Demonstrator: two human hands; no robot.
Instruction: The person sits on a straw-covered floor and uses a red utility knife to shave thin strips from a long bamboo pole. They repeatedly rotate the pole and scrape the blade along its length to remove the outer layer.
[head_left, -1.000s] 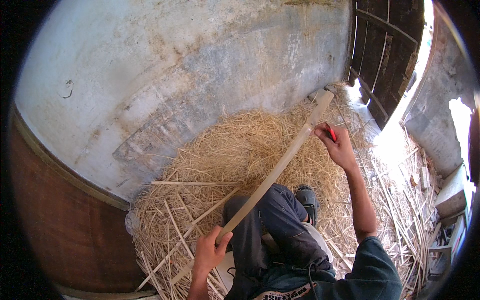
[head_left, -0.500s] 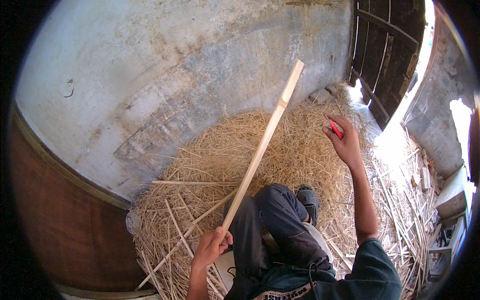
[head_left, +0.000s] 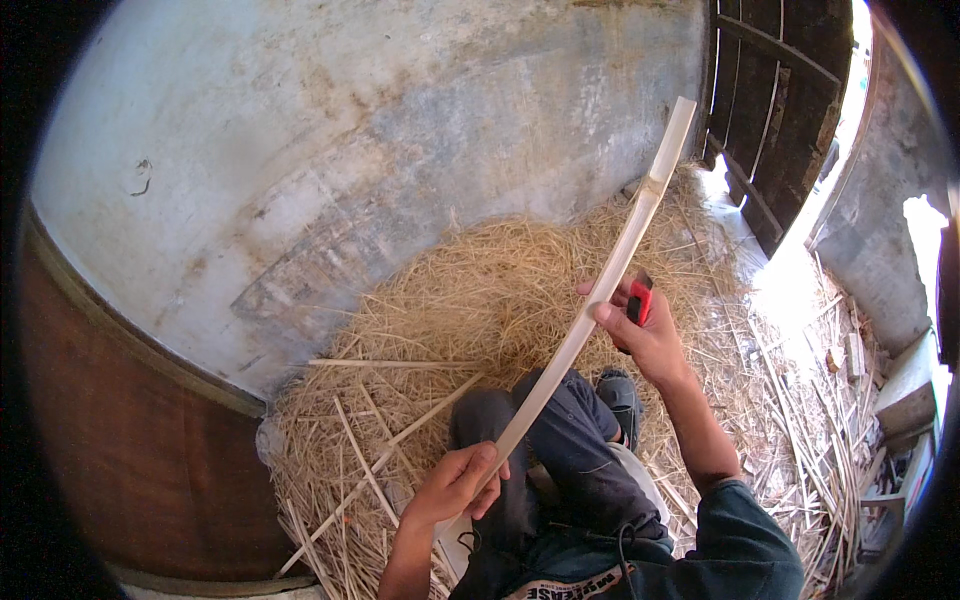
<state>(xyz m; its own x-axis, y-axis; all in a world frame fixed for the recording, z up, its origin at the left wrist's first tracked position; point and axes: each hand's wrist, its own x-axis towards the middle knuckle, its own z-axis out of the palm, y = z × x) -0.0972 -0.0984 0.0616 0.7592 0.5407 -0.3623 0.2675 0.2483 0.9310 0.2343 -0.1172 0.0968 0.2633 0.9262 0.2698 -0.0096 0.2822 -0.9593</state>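
Observation:
A long pale split-bamboo strip [head_left: 572, 347], with a node near its far end, slants up and to the right across the middle of the view. My left hand [head_left: 462, 484] is closed round its near end, beside my left knee. Further along the strip, my right hand [head_left: 646, 330] presses its thumb against the bamboo, with fingertips showing past the other edge. That same hand holds a red and black utility knife [head_left: 640, 298] in its palm; the blade cannot be made out.
Straw-like shavings [head_left: 480, 290] cover the floor around my legs. Loose bamboo strips [head_left: 400, 440] lie at the left, more at the right. A stained wall [head_left: 330, 150] rises ahead, a brown panel [head_left: 130, 420] stands left, and a dark plank door [head_left: 780, 110] far right.
My right hand has come left and down onto the strip, still with the knife. The strip's far end has swung right, and my left hand has shifted slightly right.

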